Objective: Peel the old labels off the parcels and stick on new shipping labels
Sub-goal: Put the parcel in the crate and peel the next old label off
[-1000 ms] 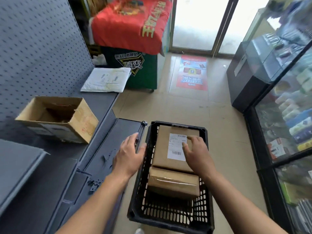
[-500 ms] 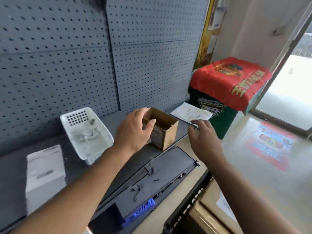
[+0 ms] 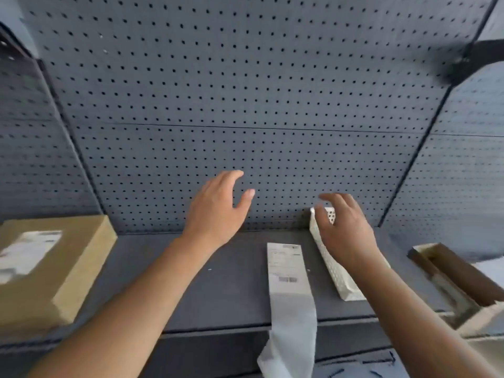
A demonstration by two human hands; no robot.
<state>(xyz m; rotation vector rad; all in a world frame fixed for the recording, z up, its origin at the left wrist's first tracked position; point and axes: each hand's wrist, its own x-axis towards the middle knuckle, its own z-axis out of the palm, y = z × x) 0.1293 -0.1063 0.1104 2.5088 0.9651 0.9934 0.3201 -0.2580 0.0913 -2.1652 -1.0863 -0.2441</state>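
Note:
A strip of white shipping labels (image 3: 287,279) lies on the grey shelf (image 3: 234,282) and hangs over its front edge. A brown parcel (image 3: 49,271) with a white label (image 3: 27,252) on top sits at the left. My left hand (image 3: 218,211) hovers open above the shelf, left of the strip. My right hand (image 3: 346,230) is open too, held over the white perforated basket (image 3: 335,271) just right of the strip. Neither hand holds anything.
A grey pegboard wall (image 3: 245,105) rises behind the shelf. An open cardboard box (image 3: 458,279) stands at the right edge. A lower dark ledge (image 3: 218,353) runs below the shelf front.
The view has swung left from the basket of parcels on the floor to the shelf. Both hands left the parcel in the crate and now hover open over the shelf by the label strip.

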